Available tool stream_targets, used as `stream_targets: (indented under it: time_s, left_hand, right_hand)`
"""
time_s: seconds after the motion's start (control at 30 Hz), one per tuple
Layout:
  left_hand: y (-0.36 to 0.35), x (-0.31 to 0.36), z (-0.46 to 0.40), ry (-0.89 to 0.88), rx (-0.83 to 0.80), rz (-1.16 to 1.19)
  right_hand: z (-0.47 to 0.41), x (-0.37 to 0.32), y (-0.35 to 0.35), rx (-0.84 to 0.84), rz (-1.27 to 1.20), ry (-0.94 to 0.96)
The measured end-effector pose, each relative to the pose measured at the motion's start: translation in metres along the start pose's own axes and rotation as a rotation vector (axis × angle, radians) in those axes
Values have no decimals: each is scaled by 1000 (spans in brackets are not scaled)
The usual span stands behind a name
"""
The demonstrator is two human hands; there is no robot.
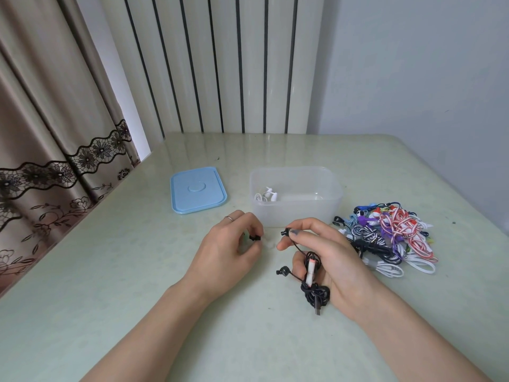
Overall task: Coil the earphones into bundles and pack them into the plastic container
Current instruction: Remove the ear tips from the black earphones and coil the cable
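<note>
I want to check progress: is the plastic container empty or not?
Not empty: the plastic container holds one white earphone bundle at its left end.

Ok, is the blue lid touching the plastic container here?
Apart. The head view shows the blue lid lying flat left of the plastic container, with a strip of bare table between them.

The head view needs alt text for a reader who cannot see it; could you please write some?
A person's right hand holds a coiled black earphone bundle while the left hand pinches a small black piece. Behind them on the table stand an open clear container holding white earphones, a blue lid and a colourful earphone pile.
</note>
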State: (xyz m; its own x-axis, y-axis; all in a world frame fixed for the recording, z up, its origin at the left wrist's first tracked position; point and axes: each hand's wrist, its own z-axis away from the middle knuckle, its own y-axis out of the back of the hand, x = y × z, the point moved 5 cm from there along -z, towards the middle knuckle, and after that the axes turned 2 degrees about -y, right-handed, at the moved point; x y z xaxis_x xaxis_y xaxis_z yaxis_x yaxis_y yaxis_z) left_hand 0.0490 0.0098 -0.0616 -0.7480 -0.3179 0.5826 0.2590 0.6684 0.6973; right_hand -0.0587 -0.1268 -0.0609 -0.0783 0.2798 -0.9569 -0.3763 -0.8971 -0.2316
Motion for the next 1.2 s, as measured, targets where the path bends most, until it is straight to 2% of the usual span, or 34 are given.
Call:
stream_targets:
  time_s: [0.23,0.43,0.8,1.2]
  left_hand:
    - [6,14,2,80,60,374]
    - [0,19,3,94,18,545]
    - [-3,18,3,110,6,636]
    - [0,22,4,65,-2,578]
  right_hand:
    - [1,-1,0,4,26,50]
    - [0,-1,-1,4,-30,95]
    - [0,-2,-3,0,-58,132]
    - [0,-1,0,35,-32,129]
